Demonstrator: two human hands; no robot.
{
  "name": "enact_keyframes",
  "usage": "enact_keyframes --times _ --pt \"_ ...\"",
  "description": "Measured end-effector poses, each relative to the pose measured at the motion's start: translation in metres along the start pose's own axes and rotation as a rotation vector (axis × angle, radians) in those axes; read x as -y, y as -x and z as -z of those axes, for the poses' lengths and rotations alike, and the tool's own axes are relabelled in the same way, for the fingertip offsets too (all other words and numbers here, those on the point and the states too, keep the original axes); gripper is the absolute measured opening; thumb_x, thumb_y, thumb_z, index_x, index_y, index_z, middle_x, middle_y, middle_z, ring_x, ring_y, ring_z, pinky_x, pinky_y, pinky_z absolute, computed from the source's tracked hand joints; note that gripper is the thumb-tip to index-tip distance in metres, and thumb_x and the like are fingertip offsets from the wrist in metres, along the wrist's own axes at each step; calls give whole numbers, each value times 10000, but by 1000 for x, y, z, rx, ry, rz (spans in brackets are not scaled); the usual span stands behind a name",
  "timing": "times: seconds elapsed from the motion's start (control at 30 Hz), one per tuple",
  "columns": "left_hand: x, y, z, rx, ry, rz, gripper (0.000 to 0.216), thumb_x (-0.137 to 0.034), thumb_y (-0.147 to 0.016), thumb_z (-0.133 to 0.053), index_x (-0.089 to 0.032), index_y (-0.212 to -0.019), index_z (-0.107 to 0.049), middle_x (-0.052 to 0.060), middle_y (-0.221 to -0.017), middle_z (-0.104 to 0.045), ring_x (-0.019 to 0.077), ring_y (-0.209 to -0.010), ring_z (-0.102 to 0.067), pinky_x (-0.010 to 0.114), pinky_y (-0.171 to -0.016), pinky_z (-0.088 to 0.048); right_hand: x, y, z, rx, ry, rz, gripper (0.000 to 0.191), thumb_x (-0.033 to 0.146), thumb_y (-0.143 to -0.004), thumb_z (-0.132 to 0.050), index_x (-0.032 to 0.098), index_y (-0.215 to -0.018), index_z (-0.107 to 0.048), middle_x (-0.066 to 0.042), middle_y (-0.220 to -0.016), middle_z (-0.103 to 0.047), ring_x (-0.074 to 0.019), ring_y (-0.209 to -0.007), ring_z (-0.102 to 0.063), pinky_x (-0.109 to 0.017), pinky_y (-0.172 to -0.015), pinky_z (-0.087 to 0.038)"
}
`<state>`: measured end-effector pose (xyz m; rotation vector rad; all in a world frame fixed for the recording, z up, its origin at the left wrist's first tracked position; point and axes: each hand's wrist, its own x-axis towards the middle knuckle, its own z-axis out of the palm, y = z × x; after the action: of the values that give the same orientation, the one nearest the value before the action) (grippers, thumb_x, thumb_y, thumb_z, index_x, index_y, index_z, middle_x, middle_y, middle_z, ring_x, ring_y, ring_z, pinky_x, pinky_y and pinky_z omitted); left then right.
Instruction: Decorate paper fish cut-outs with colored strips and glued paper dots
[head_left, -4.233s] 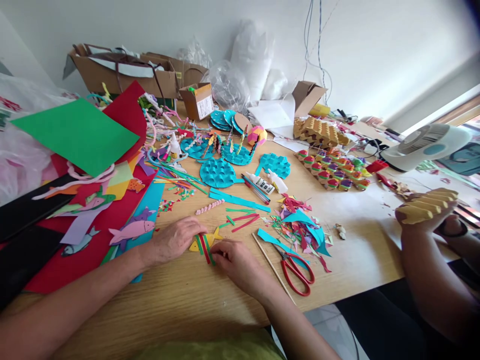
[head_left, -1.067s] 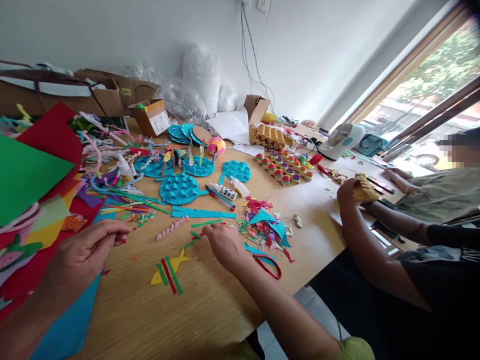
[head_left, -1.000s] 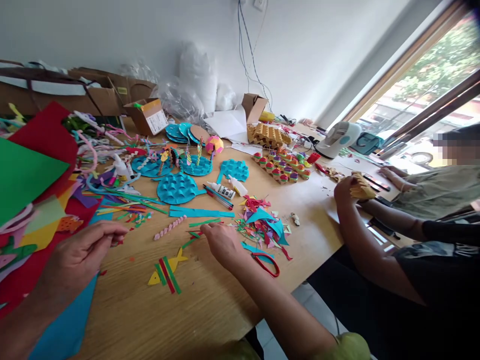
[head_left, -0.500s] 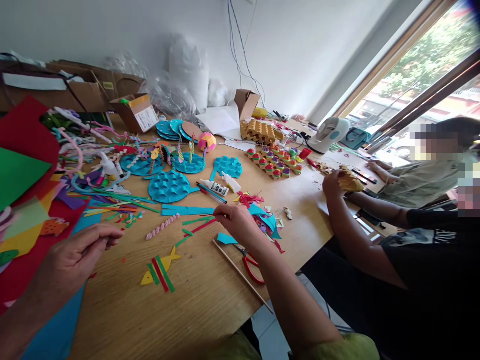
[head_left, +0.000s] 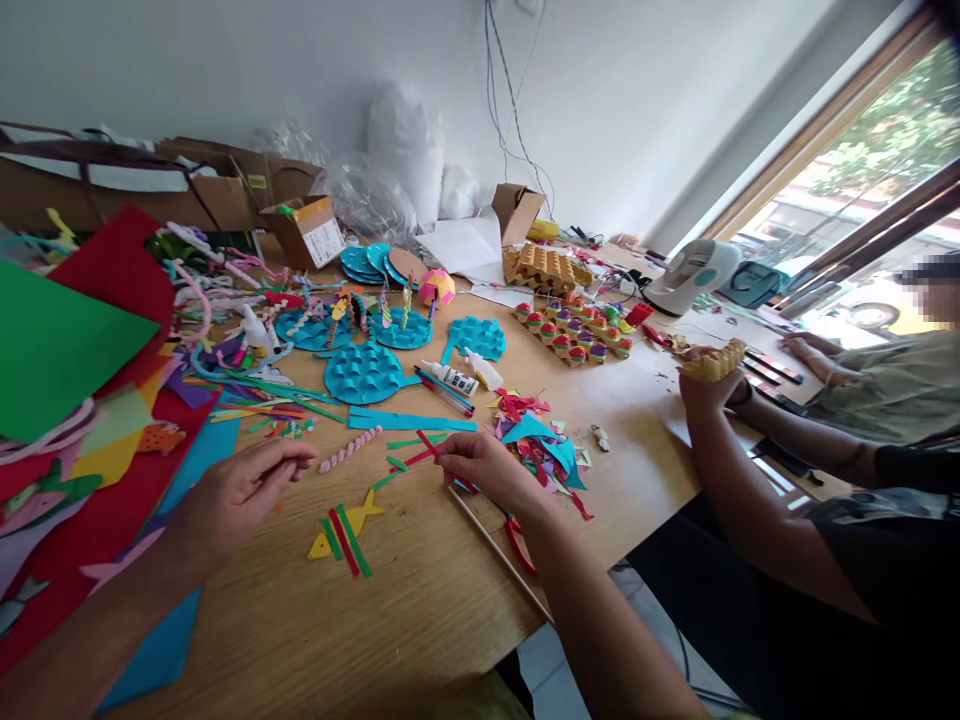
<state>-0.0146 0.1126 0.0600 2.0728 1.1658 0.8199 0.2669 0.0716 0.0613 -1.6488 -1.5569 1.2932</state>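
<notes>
My right hand (head_left: 484, 465) is pinched on a thin red paper strip (head_left: 424, 441) just above the wooden table (head_left: 420, 600). My left hand (head_left: 238, 492) hovers to the left with its fingers curled together; what it holds, if anything, is too small to make out. Between the hands lies a yellow paper fish (head_left: 346, 523) with green and red stripes stuck across it. Red-handled scissors (head_left: 517, 540) and a thin wooden stick (head_left: 499, 553) lie under my right forearm. More green and red strips (head_left: 401, 462) are scattered ahead.
Sheets of coloured paper (head_left: 67, 350) pile up at the left. Blue embossed discs (head_left: 366, 372), glue bottles (head_left: 459, 377), paper scraps (head_left: 540, 440) and a tray of painted egg cups (head_left: 574, 335) fill the middle. A person's hand (head_left: 709, 385) at the right holds a yellow carton piece.
My right hand has picked a red strip from the scattered strips and drawn it back toward me. My left hand stays raised at the left. The fish lies untouched since both hands left it.
</notes>
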Motion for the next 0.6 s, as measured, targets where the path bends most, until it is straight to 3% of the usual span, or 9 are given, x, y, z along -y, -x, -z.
enact_keyframes --times 0.2,0.27,0.4,0.6 --pt "-30 -15 -25 199 92 20 275 -374 -794 -446 -193 -943 -589 36 -891 -660 162 -744 -609 215 -617 -475 11 11 -23 15 35 42 145 257 -762 -484 156 -696 -564 37 -554 -549 -53 -425 -383 -171 -407 -264" --pt "-36 -17 -35 265 108 26 260 -375 -794 -441 -188 -905 -584 17 -817 -647 134 -633 -573 200 -537 -445 15 15 -34 28 35 48 141 235 -767 -474 160 -682 -559 36 -554 -552 -51 -422 -386 -170 -411 -263" --pt "-39 -19 -48 304 26 7 209 -313 -780 -436 -174 -701 -570 -24 -623 -549 116 -573 -492 196 -519 -378 21 18 -51 35 36 20 137 187 -754 -476 160 -643 -551 43 -530 -537 -49 -418 -394 -170 -424 -274" --pt "-30 -22 -42 333 82 58 217 -304 -763 -425 -173 -610 -507 -35 -591 -476 118 -580 -464 207 -528 -350 17 26 -51 103 -92 38 142 232 -781 -478 157 -695 -562 34 -571 -545 -59 -467 -401 -175 -457 -299"
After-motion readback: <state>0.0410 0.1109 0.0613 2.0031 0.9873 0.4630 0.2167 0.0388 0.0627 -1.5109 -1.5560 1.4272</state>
